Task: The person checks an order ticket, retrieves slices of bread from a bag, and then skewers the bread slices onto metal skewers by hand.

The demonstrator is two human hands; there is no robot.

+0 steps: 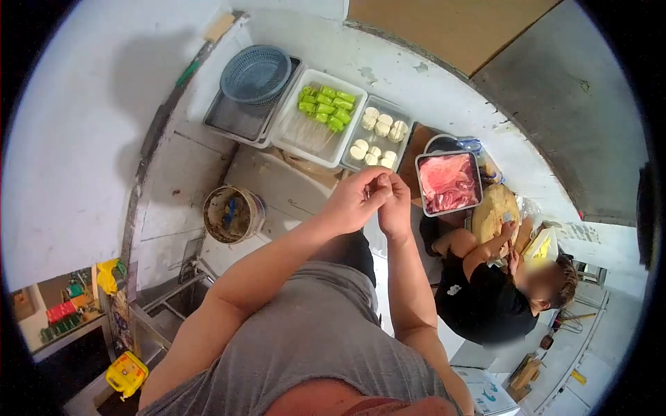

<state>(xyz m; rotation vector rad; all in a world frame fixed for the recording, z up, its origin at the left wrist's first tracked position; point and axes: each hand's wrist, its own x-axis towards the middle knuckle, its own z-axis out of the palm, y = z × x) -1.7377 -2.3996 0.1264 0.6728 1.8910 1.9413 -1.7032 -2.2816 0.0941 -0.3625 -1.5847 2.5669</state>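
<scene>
My left hand (352,201) and my right hand (395,209) meet in front of my body, fingers closed and pressed together at the tips. Whatever they pinch, if anything, is hidden or too small to make out. Just beyond them is a tray (351,163) with white, round, scored pieces (383,125) in small groups. Left of that, a white tray (283,132) carries green pepper skewers (325,107), their thin sticks pointing toward me. To the right of my hands sits a tray of raw red meat (449,182).
A blue-grey basket (255,73) rests on dark trays at the back left. Below stands a dirty bucket (234,215). At right, a co-worker in a black shirt (479,298) bends over a round wooden board (494,208). A metal frame (166,308) stands at lower left.
</scene>
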